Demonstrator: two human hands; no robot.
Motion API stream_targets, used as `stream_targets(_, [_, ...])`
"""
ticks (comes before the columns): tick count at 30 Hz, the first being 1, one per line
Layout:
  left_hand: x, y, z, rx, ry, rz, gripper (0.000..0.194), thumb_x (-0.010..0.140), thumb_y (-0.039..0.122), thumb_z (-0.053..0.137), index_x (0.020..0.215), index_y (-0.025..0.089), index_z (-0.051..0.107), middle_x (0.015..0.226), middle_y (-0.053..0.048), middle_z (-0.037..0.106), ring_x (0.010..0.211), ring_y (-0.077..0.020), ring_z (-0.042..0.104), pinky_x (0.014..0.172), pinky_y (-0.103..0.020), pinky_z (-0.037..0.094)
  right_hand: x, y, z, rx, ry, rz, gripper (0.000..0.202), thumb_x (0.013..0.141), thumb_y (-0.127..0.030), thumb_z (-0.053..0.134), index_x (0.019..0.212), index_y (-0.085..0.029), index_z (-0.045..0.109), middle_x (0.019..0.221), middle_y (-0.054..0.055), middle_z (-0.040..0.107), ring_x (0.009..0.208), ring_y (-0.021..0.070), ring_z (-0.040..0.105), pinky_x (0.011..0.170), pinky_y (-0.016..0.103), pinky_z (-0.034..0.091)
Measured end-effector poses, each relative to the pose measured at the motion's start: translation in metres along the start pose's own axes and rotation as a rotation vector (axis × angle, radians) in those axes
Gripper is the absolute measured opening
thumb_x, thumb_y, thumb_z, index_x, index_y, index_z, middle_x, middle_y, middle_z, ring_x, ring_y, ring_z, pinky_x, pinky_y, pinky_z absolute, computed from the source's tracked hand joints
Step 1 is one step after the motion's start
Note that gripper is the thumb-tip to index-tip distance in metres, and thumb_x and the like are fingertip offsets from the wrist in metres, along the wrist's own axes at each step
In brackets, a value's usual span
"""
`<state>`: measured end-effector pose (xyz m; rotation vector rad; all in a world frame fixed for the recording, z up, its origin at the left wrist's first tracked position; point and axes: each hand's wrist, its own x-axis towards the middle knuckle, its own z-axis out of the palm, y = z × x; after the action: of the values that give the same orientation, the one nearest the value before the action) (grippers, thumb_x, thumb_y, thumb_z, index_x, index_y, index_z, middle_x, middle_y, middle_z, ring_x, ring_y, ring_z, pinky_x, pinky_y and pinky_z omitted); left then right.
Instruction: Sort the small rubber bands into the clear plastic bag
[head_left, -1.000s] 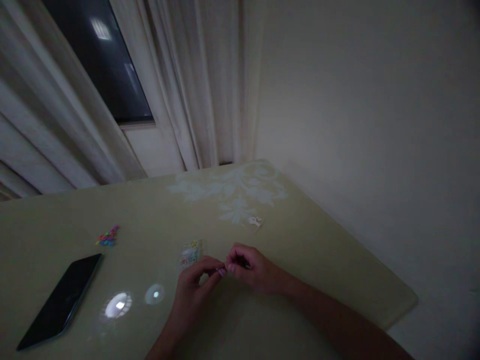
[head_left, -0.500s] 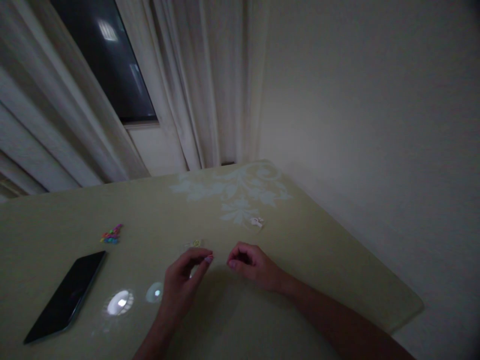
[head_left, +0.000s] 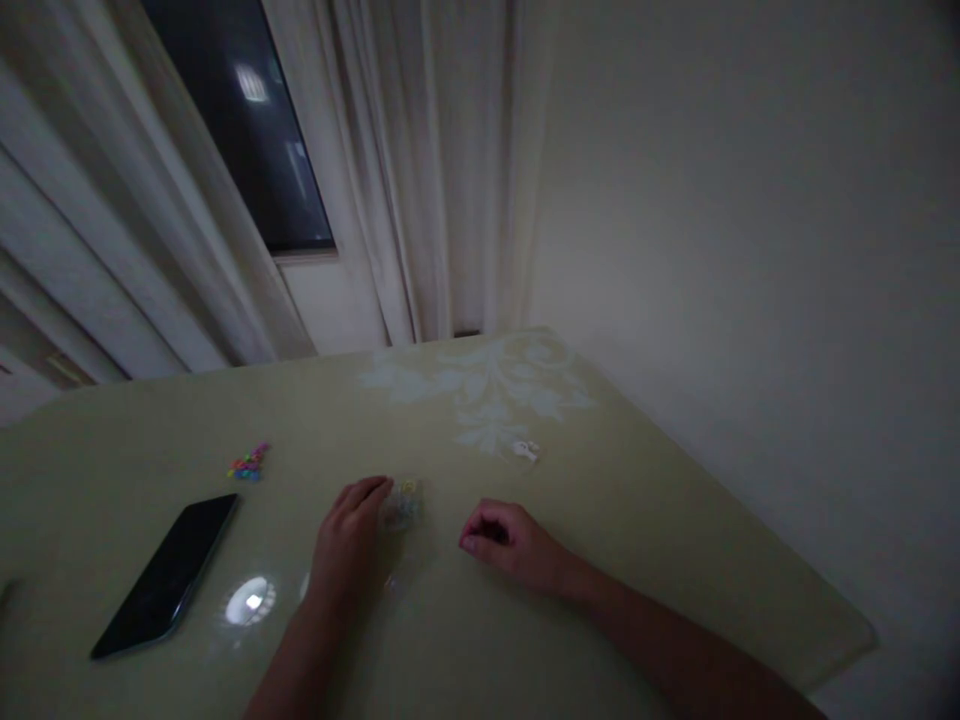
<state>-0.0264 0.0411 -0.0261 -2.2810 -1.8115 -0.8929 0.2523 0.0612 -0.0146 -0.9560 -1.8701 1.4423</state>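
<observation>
clear packet [head_left: 402, 508] beside left hand [head_left: 346, 540], grip unclear; right hand [head_left: 511, 541] curled in narrow pinch

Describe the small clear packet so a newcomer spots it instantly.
On the greenish table, find the left hand. Beside its fingers, toward the right hand, lies the packet: see-through with yellow at its far end, unlike the multicoloured pile farther left.

No text, label, brand, number or sign is legible on the black, glossy, rectangular device [head_left: 166, 580], the small, transparent plastic packet [head_left: 402, 508] or the pale green, glossy tabletop [head_left: 637, 520].
</observation>
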Motion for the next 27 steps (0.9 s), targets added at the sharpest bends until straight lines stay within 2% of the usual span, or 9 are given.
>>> stream_targets(3, [0.000,-0.004,0.006,0.002,-0.032,-0.015,0.048,0.075,0.014,0.064,0.121,0.016,0.076,0.125,-0.017,0.074,0.113,-0.0339,0.068,0.101,-0.048,0.057,0.002,-0.004,-0.007,-0.046,0.031,-0.045,0.020,0.091,-0.038,0.070,0.089,-0.018,0.073,0.079,0.000,0.060,0.071,0.0143,0.053,0.064,0.027,0.041])
stream_targets(5, [0.002,-0.005,0.009,-0.065,-0.020,-0.090,0.048,0.082,0.017,0.059,0.127,0.016,0.074,0.131,-0.016,0.072,0.119,-0.0346,0.066,0.106,-0.051,0.054,0.005,-0.007,-0.023,-0.140,0.111,-0.111,0.020,0.093,-0.038,0.067,0.092,-0.019,0.073,0.081,0.002,0.062,0.072,0.0154,0.055,0.065,0.027,0.044])
stream_targets(8, [0.008,-0.005,0.010,-0.223,0.007,-0.278,0.047,0.096,0.028,0.046,0.135,0.016,0.069,0.135,-0.017,0.071,0.125,-0.0351,0.064,0.110,-0.057,0.050,0.012,-0.004,-0.061,-0.392,0.370,-0.215,0.020,0.099,-0.036,0.060,0.103,-0.020,0.072,0.095,0.006,0.066,0.087,0.0199,0.061,0.082,0.034,0.050])
stream_targets(10, [0.009,-0.006,0.008,-0.306,-0.026,-0.331,0.050,0.101,0.039,0.044,0.138,0.016,0.067,0.132,-0.018,0.073,0.123,-0.0349,0.067,0.108,-0.058,0.052,0.016,0.006,-0.086,-0.565,0.504,-0.224,0.025,0.095,-0.035,0.065,0.115,-0.021,0.070,0.111,0.011,0.068,0.105,0.0253,0.062,0.096,0.042,0.050])
stream_targets(12, [0.007,-0.008,0.005,-0.417,-0.103,-0.336,0.056,0.098,0.050,0.052,0.141,0.016,0.063,0.133,-0.018,0.073,0.119,-0.0341,0.071,0.103,-0.055,0.056,0.019,0.019,-0.103,-0.723,0.516,-0.147,0.047,0.085,-0.039,0.079,0.128,-0.022,0.067,0.132,0.016,0.063,0.127,0.0325,0.056,0.109,0.050,0.043])
stream_targets(14, [0.002,-0.009,0.001,-0.571,-0.204,-0.333,0.065,0.089,0.050,0.068,0.146,0.020,0.059,0.140,-0.018,0.069,0.121,-0.0338,0.071,0.102,-0.052,0.058,0.021,0.029,-0.109,-0.826,0.452,-0.047,0.064,0.079,-0.042,0.086,0.135,-0.022,0.063,0.140,0.016,0.060,0.133,0.0360,0.052,0.111,0.054,0.040])
stream_targets(18, [-0.006,0.001,0.001,-0.647,-0.324,-0.204,0.079,0.073,0.029,0.086,0.147,0.031,0.059,0.149,-0.014,0.062,0.134,-0.0350,0.062,0.111,-0.054,0.051,0.024,0.028,-0.098,-0.881,0.357,0.002,0.046,0.083,-0.035,0.083,0.123,-0.018,0.068,0.126,0.014,0.066,0.120,0.0316,0.058,0.106,0.048,0.043])
stream_targets(22, [-0.005,0.033,0.014,-0.564,-0.270,-0.201,0.076,0.072,0.026,0.087,0.144,0.025,0.062,0.139,-0.017,0.068,0.129,-0.0374,0.063,0.111,-0.057,0.049,0.019,0.009,-0.073,-0.698,0.335,-0.065,0.040,0.079,-0.028,0.085,0.114,-0.019,0.068,0.117,0.011,0.066,0.113,0.0267,0.059,0.102,0.041,0.046])
stream_targets(27, [-0.006,0.059,0.028,-0.533,-0.251,-0.219,0.084,0.075,0.029,0.085,0.151,0.019,0.052,0.134,-0.018,0.069,0.124,-0.0364,0.064,0.108,-0.058,0.050,0.003,-0.011,-0.024,-0.521,0.131,-0.173,0.057,0.076,-0.050,0.090,0.121,-0.023,0.070,0.120,0.010,0.065,0.113,0.0271,0.060,0.101,0.040,0.049])
